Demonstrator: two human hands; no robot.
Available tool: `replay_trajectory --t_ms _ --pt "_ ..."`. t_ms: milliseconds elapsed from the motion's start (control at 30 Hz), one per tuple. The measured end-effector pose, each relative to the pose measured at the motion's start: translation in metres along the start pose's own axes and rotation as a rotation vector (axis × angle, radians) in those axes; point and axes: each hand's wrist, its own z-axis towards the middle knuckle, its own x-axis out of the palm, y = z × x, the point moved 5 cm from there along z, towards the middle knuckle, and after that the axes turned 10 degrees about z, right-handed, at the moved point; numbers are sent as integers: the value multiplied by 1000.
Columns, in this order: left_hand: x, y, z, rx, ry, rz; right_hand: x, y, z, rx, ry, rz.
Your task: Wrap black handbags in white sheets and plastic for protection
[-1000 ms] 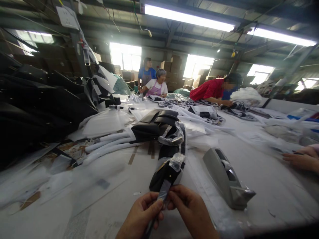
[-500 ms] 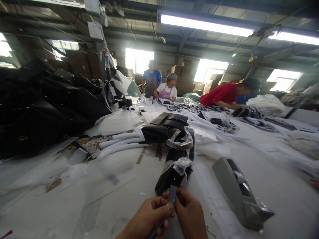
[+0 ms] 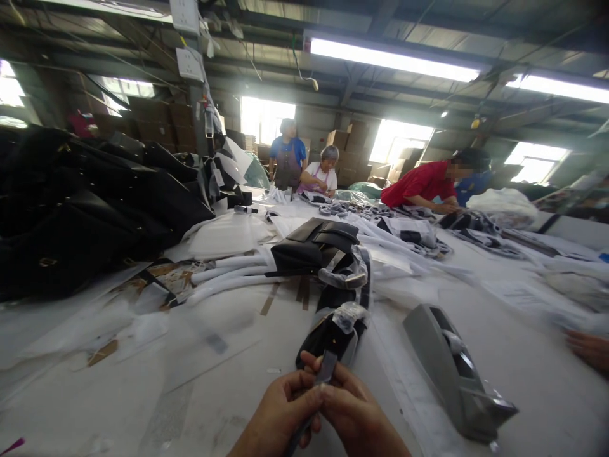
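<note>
A grey strap, attached to a black bag part with clear plastic wrap on it, runs down between my hands. My left hand is closed on the strap from the left, thumb on top. From the right, my right hand pinches the same strap, its thumb meeting the left thumb. Beyond them lies a black bag with a plastic-wrapped ring-shaped piece beside it. The strap's lower end passes under my left hand.
A grey tape dispenser stands to the right on the white table. Black bags are heaped at the left, white tubes lie mid-table. Another person's hand shows at the right edge. Several co-workers stand at the far side.
My right thumb has moved onto the strap against my left thumb. The other person's hand at the right edge has come further into view.
</note>
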Motion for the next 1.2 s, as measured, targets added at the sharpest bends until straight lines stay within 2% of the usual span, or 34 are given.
replay_trajectory --t_ms 133,333,433,533,667,733,800,900,1067,1200 --pt "1 -5 -2 48 -62 51 -1 -1 4 -66 -181 -117" --pt "-1 0 -2 99 -133 2 -7 6 0 -117 -179 -192" --pt "-2 5 -2 97 -164 40 -28 31 -12 -156 -305 -450" --pt "-7 4 -4 151 -190 153 -61 70 -17 -299 -501 -697" --pt "-25 -7 -5 294 -276 363 -98 105 5 -384 -655 -831" --pt "-37 -14 -2 324 -361 414 -105 114 24 -357 -633 -787" --pt "-47 -25 6 367 -416 456 -104 120 41 -301 -561 -736" --pt "-50 -47 23 446 -383 558 -93 130 55 -207 -434 -708" --pt "-43 -92 52 541 -314 671 -86 151 54 -163 -329 -770" --pt "-21 -135 59 626 -249 762 -88 176 48 -180 -338 -867"
